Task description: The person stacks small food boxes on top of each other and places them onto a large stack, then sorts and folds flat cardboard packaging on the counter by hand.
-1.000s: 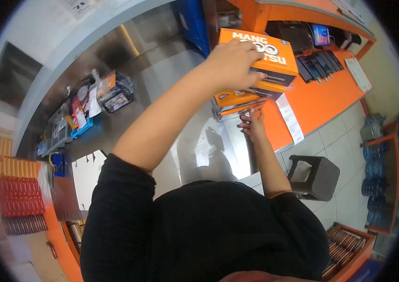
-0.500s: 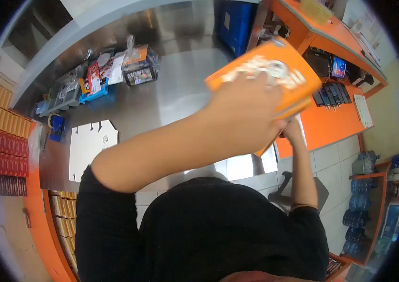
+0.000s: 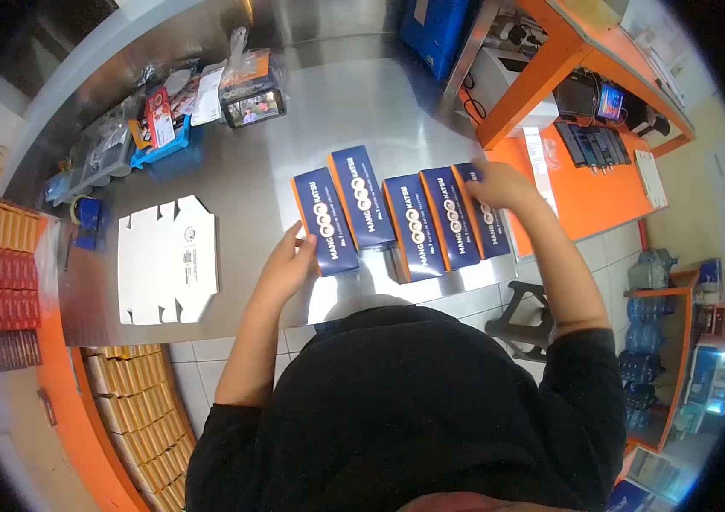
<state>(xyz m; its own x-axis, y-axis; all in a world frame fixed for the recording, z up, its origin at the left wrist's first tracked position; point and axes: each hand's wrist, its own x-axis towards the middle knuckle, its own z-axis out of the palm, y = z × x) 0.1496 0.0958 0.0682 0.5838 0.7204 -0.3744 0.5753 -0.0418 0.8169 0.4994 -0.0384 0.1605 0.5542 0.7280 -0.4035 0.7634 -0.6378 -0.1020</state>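
Several narrow cardboard food boxes with dark blue tops and orange sides stand on the steel counter, in two groups with a small gap between them. My left hand touches the side of the leftmost food box, its fingers apart. Beside that one, a second food box sits slightly farther back. To the right, another food box and a food box stand side by side. My right hand is closed over the far end of the rightmost food box, hiding part of its top.
A stack of flat white cartons lies on the counter at left. Behind it are a blue basket of packets and a propped phone. An orange shelf adjoins at right, above a dark stool.
The orange cardboard held up in my hands is gone from the air. Blue-topped boxes now stand on the counter. My left hand has moved down and left, my right hand up onto a box.
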